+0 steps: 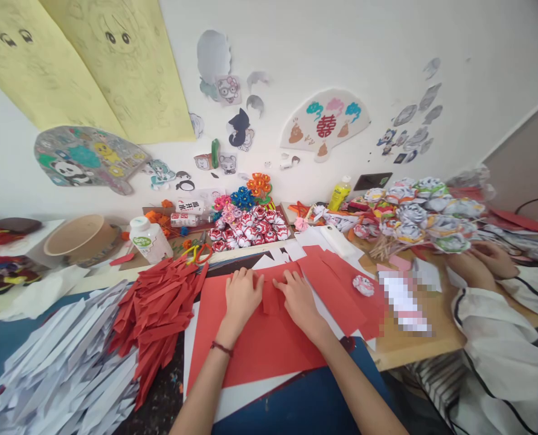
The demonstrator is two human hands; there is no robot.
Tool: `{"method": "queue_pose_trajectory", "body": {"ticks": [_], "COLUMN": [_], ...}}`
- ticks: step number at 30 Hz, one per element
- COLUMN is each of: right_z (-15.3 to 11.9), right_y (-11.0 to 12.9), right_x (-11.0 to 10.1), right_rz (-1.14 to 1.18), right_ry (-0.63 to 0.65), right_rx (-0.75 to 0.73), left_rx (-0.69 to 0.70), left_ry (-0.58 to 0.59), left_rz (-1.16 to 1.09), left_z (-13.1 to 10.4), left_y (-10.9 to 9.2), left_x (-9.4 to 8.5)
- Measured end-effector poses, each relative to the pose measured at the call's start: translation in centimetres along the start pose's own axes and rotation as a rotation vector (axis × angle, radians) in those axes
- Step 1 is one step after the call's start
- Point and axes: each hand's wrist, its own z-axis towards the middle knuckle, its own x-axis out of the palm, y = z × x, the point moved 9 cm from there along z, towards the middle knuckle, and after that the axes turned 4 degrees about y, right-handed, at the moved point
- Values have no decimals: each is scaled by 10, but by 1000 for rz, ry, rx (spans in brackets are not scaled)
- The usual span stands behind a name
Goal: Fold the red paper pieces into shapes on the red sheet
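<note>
A small red paper strip lies on a large red sheet, its top edge between my two hands. My left hand has bent fingers, the thumb and fingertips closed at the strip's upper left corner. At the upper right corner my right hand presses with thumb and index finger; the other fingers are curled. Red on red makes the strip's edges hard to make out. Left of the sheet is a heap of folded red paper strips, overlapping a bigger heap of folded white strips.
Yellow-handled scissors and a white bottle stand behind the red heap. Red-and-white paper flowers line the wall side. At right, another person's hands rest near a bundle of paper flowers.
</note>
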Motion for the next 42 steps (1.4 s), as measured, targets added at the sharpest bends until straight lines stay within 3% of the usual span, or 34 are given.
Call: {"method": "queue_pose_trajectory", "body": {"ticks": [4,8,12,15,18,20,23,25,28,34,38,42], "right_z": [1,7,14,9,-4,-14,-25,-28,-28,-7,13,19], "right_y": [-6,-20,-23,-30,-37,-38,-30,-19,-6,-25,-25,-23], "right_x": [-6,-15,-6,2,4,5,7,9,12,-2,5,13], "right_rz": [184,560,878,1138,1388,1511,1622,1629,1501,1140,797,655], "right_ry": [-37,-91,37,57,-33,-86,-103,-17,134,-122,-123,-131], "right_rx": [27,52,30,135,276,364,439,396,271,198,239,279], "left_rx": [34,147,215,131,-65,-172,-203,-187,-157,-22,-59,-115], "left_ry": [70,134,138,20,-122,-111,-28,2,29,188,181,119], "left_rz": [-65,-147,-199,-275,-328,-390,-665,-815,-829,-624,-439,-289], "left_z": [9,13,11,5,-10,-20,-24,-20,-10,3,5,3], "left_y": [-4,-13,-16,0,26,35,30,25,24,18,15,13], "left_x": [7,2,-11,-26,-34,-28,-10,-2,2,6,13,20]}}
